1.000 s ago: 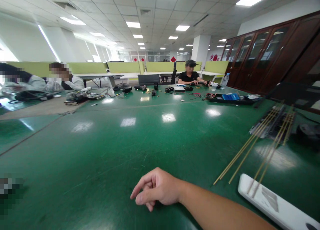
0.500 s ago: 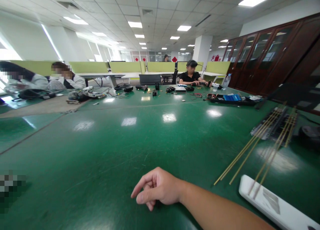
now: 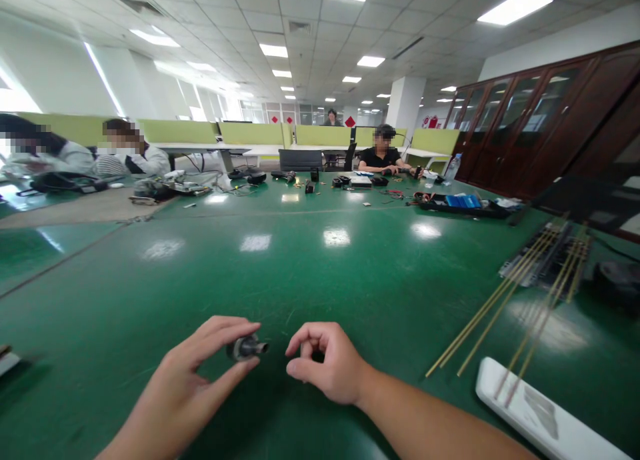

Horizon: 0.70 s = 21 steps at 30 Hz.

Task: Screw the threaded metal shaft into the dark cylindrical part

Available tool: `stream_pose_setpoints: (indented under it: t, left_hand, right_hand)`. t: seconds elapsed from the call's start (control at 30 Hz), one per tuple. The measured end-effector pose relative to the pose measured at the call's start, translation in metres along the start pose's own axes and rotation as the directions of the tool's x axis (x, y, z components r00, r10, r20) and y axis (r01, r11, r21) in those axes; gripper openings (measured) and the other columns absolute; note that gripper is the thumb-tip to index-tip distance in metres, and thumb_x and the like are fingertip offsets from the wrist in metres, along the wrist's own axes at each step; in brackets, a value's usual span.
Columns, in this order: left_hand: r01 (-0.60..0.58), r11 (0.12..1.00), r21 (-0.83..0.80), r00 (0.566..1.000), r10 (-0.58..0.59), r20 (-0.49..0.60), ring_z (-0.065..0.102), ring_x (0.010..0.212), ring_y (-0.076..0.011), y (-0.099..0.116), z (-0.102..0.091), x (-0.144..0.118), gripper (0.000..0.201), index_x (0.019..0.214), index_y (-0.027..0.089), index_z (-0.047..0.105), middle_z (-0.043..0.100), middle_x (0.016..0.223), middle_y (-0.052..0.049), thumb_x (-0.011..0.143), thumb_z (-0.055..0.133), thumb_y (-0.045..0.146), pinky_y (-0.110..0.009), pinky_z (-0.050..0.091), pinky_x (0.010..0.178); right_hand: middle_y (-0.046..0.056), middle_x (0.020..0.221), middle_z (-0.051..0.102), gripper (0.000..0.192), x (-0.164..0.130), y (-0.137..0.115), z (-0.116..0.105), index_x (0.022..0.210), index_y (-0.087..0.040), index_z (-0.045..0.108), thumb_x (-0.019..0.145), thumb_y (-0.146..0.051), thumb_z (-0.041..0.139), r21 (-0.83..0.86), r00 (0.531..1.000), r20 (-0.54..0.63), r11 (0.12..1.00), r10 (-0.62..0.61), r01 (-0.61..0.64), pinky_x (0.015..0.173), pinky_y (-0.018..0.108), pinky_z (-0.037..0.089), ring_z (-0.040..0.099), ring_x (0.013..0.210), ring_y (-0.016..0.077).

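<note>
My left hand [image 3: 200, 373] grips a small dark cylindrical part [image 3: 245, 347] between thumb and fingers, above the green table [image 3: 225, 260]. A short, narrow shaft sticks out of the part toward the right. Its exact kind I cannot make out. Just to the right, my right hand [image 3: 323, 363] hovers with fingers loosely curled and thumb apart from them. Nothing shows between its fingers, and it does not touch the part.
Several thin brass-coloured rods [image 3: 480, 313] lie at the right over dark parts. A long white object [image 3: 545, 407] sits at the lower right. Farther back are a black tray [image 3: 450, 205] with blue items and small black parts [image 3: 309, 187]. A person [image 3: 383, 153] sits across the table.
My left hand has come into view from the lower left, holding the small dark cylindrical part. My right hand has shifted slightly up and to the right.
</note>
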State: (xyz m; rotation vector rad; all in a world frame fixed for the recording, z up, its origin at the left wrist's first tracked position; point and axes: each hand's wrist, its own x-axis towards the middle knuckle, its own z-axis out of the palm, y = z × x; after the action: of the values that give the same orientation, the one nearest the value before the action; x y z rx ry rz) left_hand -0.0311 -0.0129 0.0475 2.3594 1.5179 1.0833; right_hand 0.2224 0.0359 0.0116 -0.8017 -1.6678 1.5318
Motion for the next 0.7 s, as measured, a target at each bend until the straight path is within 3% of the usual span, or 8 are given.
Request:
stream_pose_setpoints:
  t: [0.1,0.23,0.37,0.43,0.53,0.7]
  left_hand:
    - [0.023,0.999,-0.026,0.996,-0.021,0.085,0.06,0.116,-0.0218,-0.005,0.026,0.0,0.043,0.134,0.03,0.056,0.059,0.128,-0.006,0.093,0.065,0.04,-0.029,0.055,0.095]
    - [-0.004,1.0,0.016,0.998,0.003,0.058,0.063,0.112,-0.0217,-0.015,0.039,-0.014,0.042,0.133,0.029,0.057,0.06,0.126,-0.007,0.093,0.065,0.039,-0.027,0.056,0.092]
    - [-0.014,0.999,0.029,1.0,0.014,-0.014,0.067,0.106,-0.0212,-0.02,0.041,-0.02,0.047,0.133,0.028,0.056,0.066,0.121,-0.006,0.09,0.069,0.042,-0.027,0.058,0.091]
    - [-0.003,1.0,0.024,0.999,0.004,-0.041,0.069,0.103,-0.0217,-0.02,0.043,-0.02,0.048,0.131,0.026,0.056,0.068,0.116,-0.006,0.088,0.071,0.043,-0.029,0.058,0.091]
    - [-0.001,1.0,-0.003,1.0,0.001,-0.01,0.069,0.101,-0.0199,-0.02,0.046,-0.021,0.039,0.123,0.025,0.059,0.069,0.112,-0.004,0.088,0.072,0.038,-0.027,0.057,0.09]
    - [-0.033,0.995,-0.091,0.999,0.036,0.025,0.065,0.106,-0.0169,-0.018,0.045,-0.022,0.034,0.12,0.026,0.059,0.067,0.114,-0.002,0.089,0.072,0.029,-0.025,0.053,0.094]
  right_hand:
    - [-0.008,0.057,0.051,0.02,0.001,-0.002,0.0,0.093,-0.016,0.067,0.074,-0.018,0.073,-0.206,0.999,-0.035,0.979,-0.006,-0.001,0.053,0.02,0.034,0.041,0.05,0.0069]
    - [-0.008,0.059,0.053,0.027,0.002,-0.002,0.002,0.1,-0.018,0.065,0.074,-0.016,0.07,-0.359,1.0,-0.016,0.933,-0.007,0.001,0.054,0.021,0.036,0.045,0.051,0.0077]
    - [-0.009,0.063,0.055,0.055,0.002,-0.002,0.005,0.126,-0.022,0.054,0.073,-0.016,0.071,-0.339,0.999,-0.025,0.941,-0.026,0.016,0.059,0.022,0.041,0.05,0.054,0.0093]
    - [-0.006,0.076,0.06,0.064,0.002,-0.002,0.007,0.133,-0.024,0.049,0.073,-0.015,0.071,-0.299,0.998,-0.033,0.954,-0.045,0.033,0.059,0.022,0.043,0.053,0.057,0.0095]
    - [-0.001,0.095,0.062,0.059,0.002,-0.001,0.009,0.128,-0.025,0.053,0.073,-0.014,0.071,-0.284,0.996,-0.04,0.957,-0.079,0.065,0.061,0.023,0.045,0.055,0.061,0.0086]
    - [-0.001,0.092,0.062,0.043,0.001,-0.001,0.012,0.112,-0.022,0.061,0.072,-0.013,0.072,-0.334,0.994,-0.035,0.939,-0.104,0.086,0.066,0.025,0.046,0.055,0.065,0.0107]
